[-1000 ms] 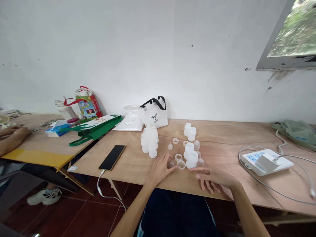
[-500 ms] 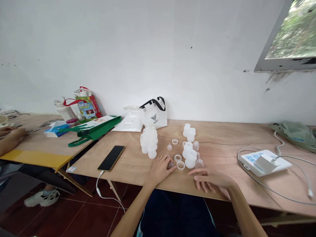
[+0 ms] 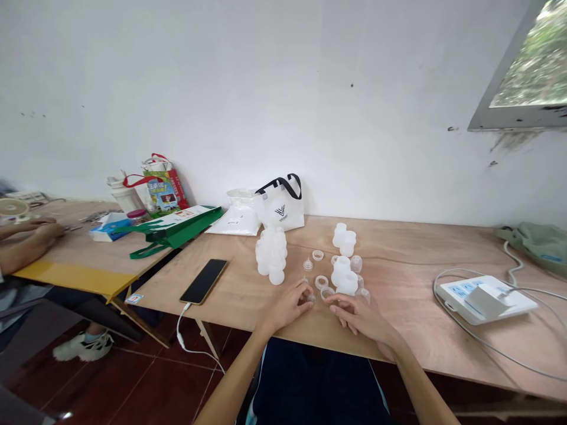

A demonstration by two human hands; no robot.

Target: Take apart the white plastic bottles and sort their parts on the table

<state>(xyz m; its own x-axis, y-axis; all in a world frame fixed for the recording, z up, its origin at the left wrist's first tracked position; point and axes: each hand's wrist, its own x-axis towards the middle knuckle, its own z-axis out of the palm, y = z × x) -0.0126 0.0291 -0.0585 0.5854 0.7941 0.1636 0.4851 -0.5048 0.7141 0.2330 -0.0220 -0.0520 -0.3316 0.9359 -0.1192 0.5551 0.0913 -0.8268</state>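
My left hand [image 3: 289, 306] rests on the table's front part, fingers curled round a small clear nipple-like piece [image 3: 310, 298], mostly hidden by the fingertips. My right hand [image 3: 362, 319] is open, its fingers stretched left to the near edge of a translucent screw ring [image 3: 328, 293]; whether they touch it is unclear. Behind that ring lie another ring [image 3: 321, 282], a clear nipple [image 3: 308, 264] and a further ring [image 3: 318, 255]. White translucent bottles [image 3: 346, 280] stand just past my right hand, with clear domed caps [image 3: 356, 263] beside them.
More white bottles [image 3: 271, 254] cluster left of centre; others [image 3: 344, 238] stand farther back. A phone [image 3: 204, 281] on a cable lies left, and a white power box [image 3: 487, 298] with cables right. Bags [image 3: 281, 206] lean at the wall. A co-worker's hands [image 3: 42, 233] are far left.
My right hand has moved left and forward, from the bare table to the nearest ring. My left hand stays at the small clear piece. The view has shifted slightly.
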